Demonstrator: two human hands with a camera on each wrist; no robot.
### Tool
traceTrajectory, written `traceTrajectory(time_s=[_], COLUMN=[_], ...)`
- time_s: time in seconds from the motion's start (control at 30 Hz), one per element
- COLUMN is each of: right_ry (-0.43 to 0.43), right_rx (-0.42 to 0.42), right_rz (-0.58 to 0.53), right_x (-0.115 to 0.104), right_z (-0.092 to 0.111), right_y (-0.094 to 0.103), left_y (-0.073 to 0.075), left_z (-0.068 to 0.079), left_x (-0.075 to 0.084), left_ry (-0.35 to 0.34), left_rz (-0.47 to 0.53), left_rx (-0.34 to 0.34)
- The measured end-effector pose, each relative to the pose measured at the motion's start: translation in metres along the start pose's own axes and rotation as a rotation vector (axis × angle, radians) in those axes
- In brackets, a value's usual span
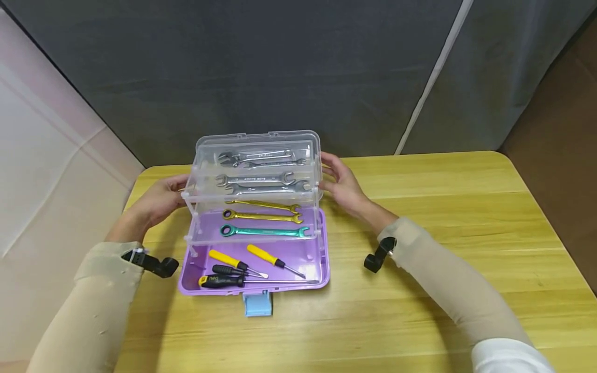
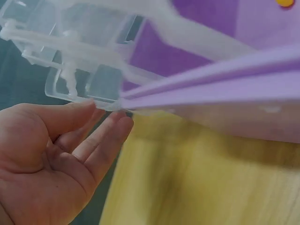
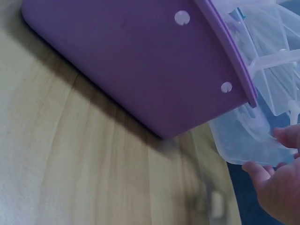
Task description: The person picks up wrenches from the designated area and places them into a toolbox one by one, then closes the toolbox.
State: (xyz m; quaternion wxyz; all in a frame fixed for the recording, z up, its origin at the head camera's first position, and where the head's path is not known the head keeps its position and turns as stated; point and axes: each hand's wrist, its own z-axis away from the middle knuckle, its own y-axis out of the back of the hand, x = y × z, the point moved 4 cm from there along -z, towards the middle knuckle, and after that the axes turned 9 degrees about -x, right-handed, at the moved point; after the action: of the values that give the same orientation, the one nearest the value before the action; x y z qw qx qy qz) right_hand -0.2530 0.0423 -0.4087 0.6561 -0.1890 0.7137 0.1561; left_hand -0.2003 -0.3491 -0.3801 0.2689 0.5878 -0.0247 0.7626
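Note:
A purple toolbox (image 1: 185, 285) stands opened on the table, its clear lid (image 1: 256, 138) tipped back and its clear stepped trays (image 1: 205, 241) raised. At the lid's left side, my left hand (image 1: 160, 201) holds the edge between thumb and fingers; the left wrist view shows this hand (image 2: 61, 154) near the rear corner. My right hand (image 1: 344, 187) grips the right edge, thumb in front and fingers behind; the right wrist view shows the hand (image 3: 279, 187) only in part. Silver wrenches (image 1: 255, 179), gold wrenches (image 1: 263, 216) and a green wrench (image 1: 263, 231) lie in the trays.
In the purple base lie yellow-handled screwdrivers (image 1: 263, 255) and black-handled screwdrivers (image 1: 224, 281). A light blue latch (image 1: 258, 304) hangs from the front edge. The wooden table (image 1: 443, 207) extends to the right; a dark curtain (image 1: 261, 67) hangs behind it.

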Motion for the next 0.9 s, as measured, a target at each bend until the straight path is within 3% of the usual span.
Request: traceTrajectory(time_s=[0.13, 0.33, 0.43, 0.5, 0.6, 0.77, 0.9], right_ry=[0.062, 0.091, 0.091, 0.074, 0.028, -0.050, -0.085], right_rx=[0.026, 0.036, 0.024, 0.016, 0.002, 0.005, -0.005], right_rz=[0.008, -0.097, -0.080, -0.060, -0.044, -0.038, -0.001], right_x=[-0.011, -0.033, -0.045, -0.054, -0.068, -0.082, -0.090], right_z=[0.002, 0.007, 0.010, 0.013, 0.019, 0.029, 0.038], right_y=[0.003, 0.004, 0.004, 0.003, 0.000, -0.009, -0.019], left_y=[0.003, 0.005, 0.005, 0.005, 0.003, 0.000, -0.002], left_z=[0.005, 0.015, 0.022, 0.027, 0.033, 0.040, 0.048], left_x=[0.011, 0.026, 0.033, 0.039, 0.046, 0.055, 0.059], left_ry=[-0.011, -0.031, -0.047, -0.048, -0.041, 0.021, 0.011], left_rz=[-0.035, 0.067, 0.018, -0.022, -0.005, 0.012, 0.005], left_rx=[0.015, 0.000, -0.046, -0.084, -0.137, -0.157, -0.171])
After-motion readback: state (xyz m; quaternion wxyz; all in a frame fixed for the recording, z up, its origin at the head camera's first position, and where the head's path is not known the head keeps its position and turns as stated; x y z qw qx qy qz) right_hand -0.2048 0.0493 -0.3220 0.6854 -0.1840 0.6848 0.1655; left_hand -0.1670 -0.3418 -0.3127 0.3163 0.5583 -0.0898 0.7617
